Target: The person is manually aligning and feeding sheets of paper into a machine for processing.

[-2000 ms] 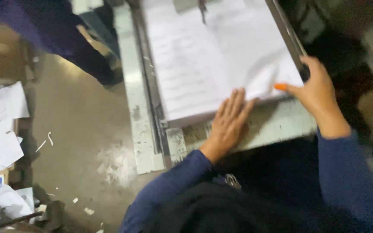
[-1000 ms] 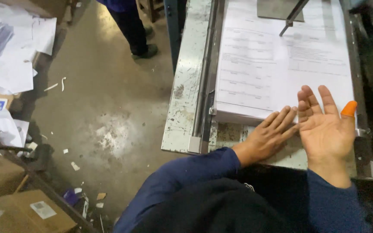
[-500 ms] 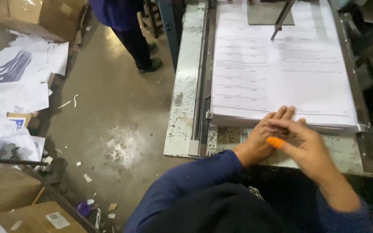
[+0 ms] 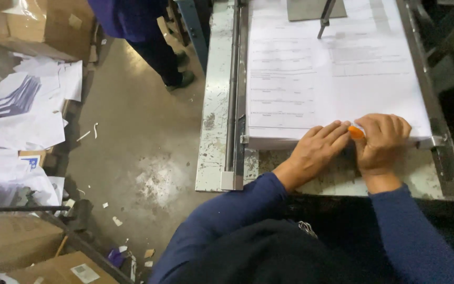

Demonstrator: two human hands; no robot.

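Observation:
A thick stack of printed white sheets (image 4: 332, 79) lies on a worn metal table (image 4: 214, 105). My left hand (image 4: 316, 150) rests flat on the stack's near edge, fingers stretched together toward the right. My right hand (image 4: 379, 144) is just beside it, fingers curled over the same edge and pinching the top sheets. An orange rubber finger cot (image 4: 356, 131) on my right hand touches the left fingertips. Both sleeves are dark blue.
A grey plate (image 4: 313, 9) and a thin rod (image 4: 326, 18) sit on the stack's far end. A metal rail (image 4: 232, 94) runs along its left side. Another person (image 4: 143, 31) stands on the concrete floor. Loose papers (image 4: 32, 105) and cardboard boxes (image 4: 38, 26) lie to the left.
My right hand went from lying open and flat beside the left, swung over it, and now curls onto the stack's near edge. The left hand stayed put.

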